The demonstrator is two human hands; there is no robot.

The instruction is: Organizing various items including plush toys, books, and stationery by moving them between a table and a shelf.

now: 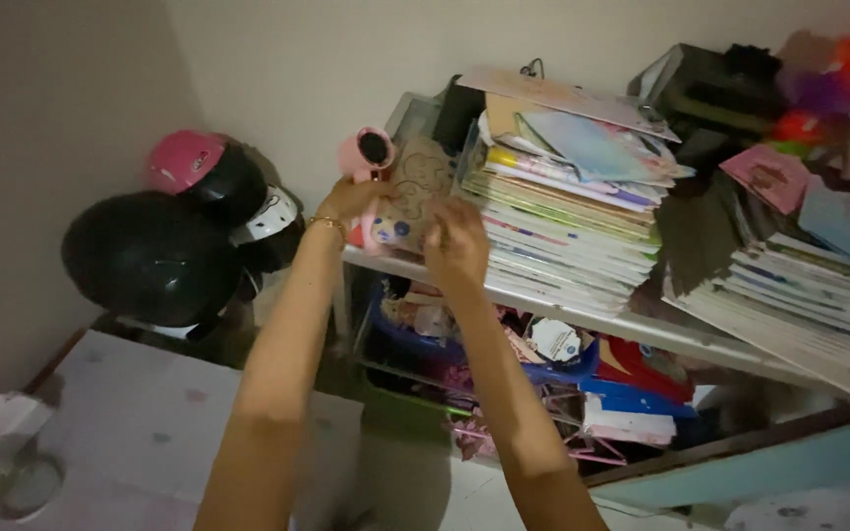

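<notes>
- Cardboard sheet (415, 192) stands upright on the shelf (582, 317), just left of the book stack (563, 226).
- Left hand (351, 200) grips its left edge beside a pink toy (366, 152).
- Right hand (456, 246) pinches its right lower edge, nearer the books.

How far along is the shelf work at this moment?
Done: book stacks already sit on the shelf. In hand: left hand and right hand hold a brown card piece upright at the shelf's left end. Left: lower bins look cluttered.
</notes>
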